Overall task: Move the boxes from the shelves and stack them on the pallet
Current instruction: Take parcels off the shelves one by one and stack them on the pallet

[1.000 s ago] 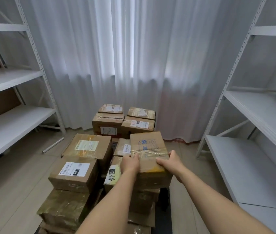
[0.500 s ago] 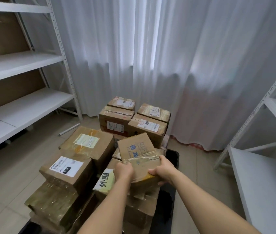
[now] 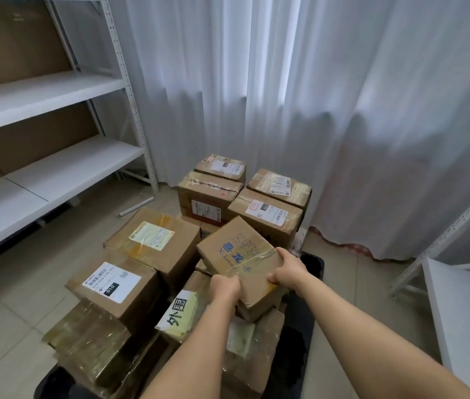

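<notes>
Both hands clasp one small brown cardboard box with blue writing and clear tape across its top (image 3: 239, 251). The left hand (image 3: 225, 286) curls over the box's near edge, and the right hand (image 3: 288, 270) wraps its near right corner, so each grip is closed on the cardboard. The box sits tilted, its far corner raised, on top of the stack of boxes at the near right of the pile.

Just below the left wrist lies a brown box bearing a pale yellow label with black handwritten characters (image 3: 179, 315). To the left stands a brown box with a white shipping label marked 010 (image 3: 110, 286), and behind that a larger brown box with a pale label edged in yellow tape (image 3: 153, 240). At the near left is a box wrapped in glossy yellowish tape (image 3: 90, 344). Four more labelled brown boxes (image 3: 208, 197) are stacked two high at the far end, near the white curtain (image 3: 285, 96). The whole pile rests on a black pallet (image 3: 308, 312) lying on the tiled floor (image 3: 6, 326). White metal shelves (image 3: 41, 93) stand on the left, and another white shelf unit (image 3: 464, 306) on the right.
</notes>
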